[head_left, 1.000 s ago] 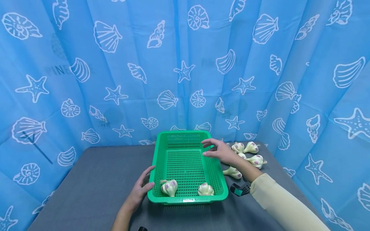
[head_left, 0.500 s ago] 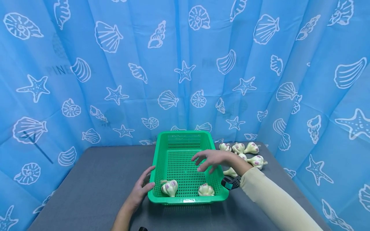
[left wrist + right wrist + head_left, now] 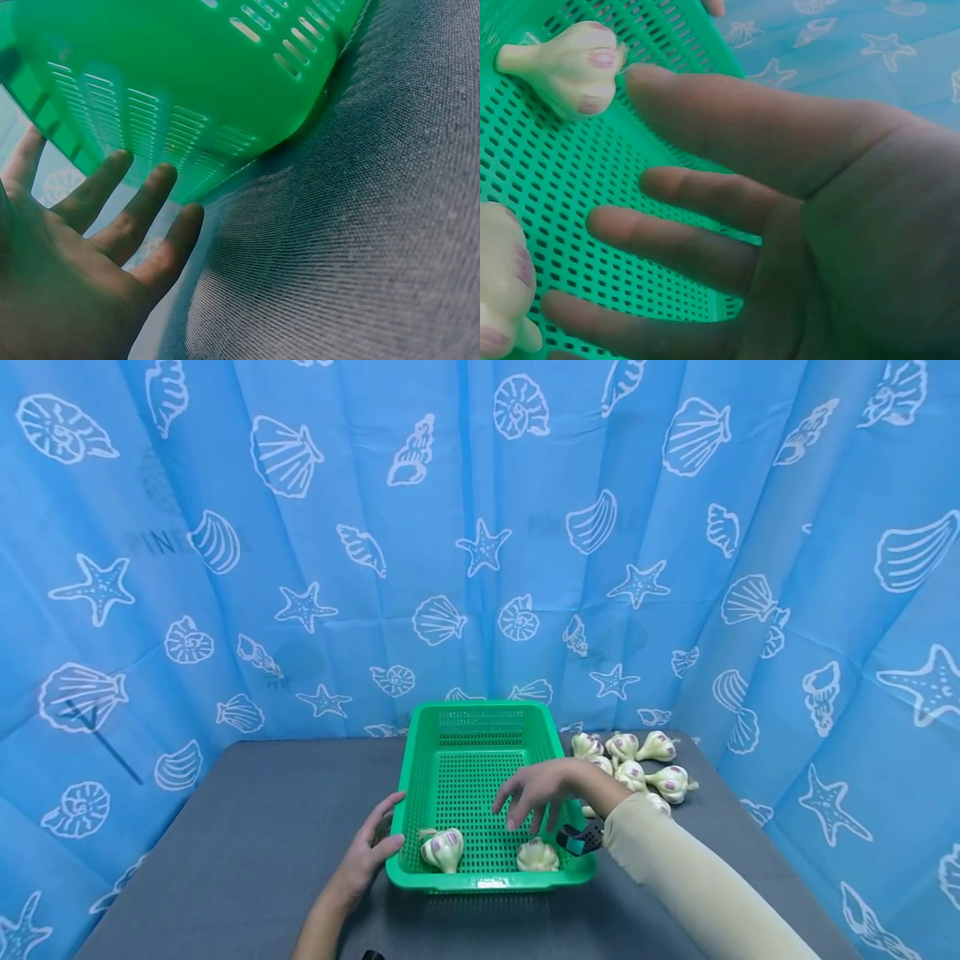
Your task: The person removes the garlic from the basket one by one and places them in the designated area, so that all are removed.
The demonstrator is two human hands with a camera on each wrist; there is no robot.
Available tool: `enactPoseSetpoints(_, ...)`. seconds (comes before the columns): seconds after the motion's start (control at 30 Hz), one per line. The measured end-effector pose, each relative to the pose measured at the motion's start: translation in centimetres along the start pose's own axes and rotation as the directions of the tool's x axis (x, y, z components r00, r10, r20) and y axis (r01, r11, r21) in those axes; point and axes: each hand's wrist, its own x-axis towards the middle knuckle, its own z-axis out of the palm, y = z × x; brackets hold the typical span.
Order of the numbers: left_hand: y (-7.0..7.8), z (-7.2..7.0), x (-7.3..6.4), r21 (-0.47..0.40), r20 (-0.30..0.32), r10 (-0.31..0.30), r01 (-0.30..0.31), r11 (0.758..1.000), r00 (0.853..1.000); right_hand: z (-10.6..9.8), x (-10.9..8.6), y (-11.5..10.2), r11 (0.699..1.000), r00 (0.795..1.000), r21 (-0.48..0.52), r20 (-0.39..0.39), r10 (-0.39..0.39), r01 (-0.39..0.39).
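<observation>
A green plastic basket [image 3: 491, 882] with slotted walls stands on the grey table. My left hand [image 3: 366, 853] lies along its left side, thumb and fingertips at the rim; in the left wrist view, that hand's fingers [image 3: 139, 210] are spread against the outer wall. Inside the basket lie two garlic bulbs, one at the near left [image 3: 444, 850] and one at the near right [image 3: 537, 855]. Over the basket's right half hovers my right hand [image 3: 538, 789], holding nothing. Its fingers [image 3: 679, 232] are extended and parted in the right wrist view, close to both bulbs.
Several more garlic bulbs [image 3: 671, 782] lie in a cluster right of the basket, partly behind my right forearm. A blue curtain [image 3: 480, 610] with shell prints hangs behind and around the grey table [image 3: 300, 802].
My right hand has moved from the basket's far right rim towards me and down over its inside, fingers now pointing lower. The left hand keeps its place at the basket.
</observation>
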Motion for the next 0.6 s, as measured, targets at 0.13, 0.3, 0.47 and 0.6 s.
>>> enactPoseSetpoints(0.13,-0.06,-0.04,0.00,-0.003,0.005,0.001,-0.001,1.000,1.000,0.58,0.59,0.09,0.997,0.998,-0.049,0.004,0.063,-0.062)
enactPoseSetpoints(0.3,-0.06,-0.05,0.04,-0.005,0.001,-0.013,0.013,1.000,1.000,0.89,0.98,0.10,0.991,0.994,-0.085,0.011,0.105,-0.104)
enactPoseSetpoints(0.47,-0.11,-0.08,0.03,-0.003,0.000,-0.018,0.018,1.000,1.000,0.88,1.01,-0.18,0.980,0.991,-0.154,0.017,0.130,-0.126)
enactPoseSetpoints(0.6,-0.13,-0.10,0.03,-0.005,0.004,-0.020,0.020,1.000,1.000,1.02,1.05,-0.48,0.966,0.987,-0.211,0.027,0.160,-0.151)
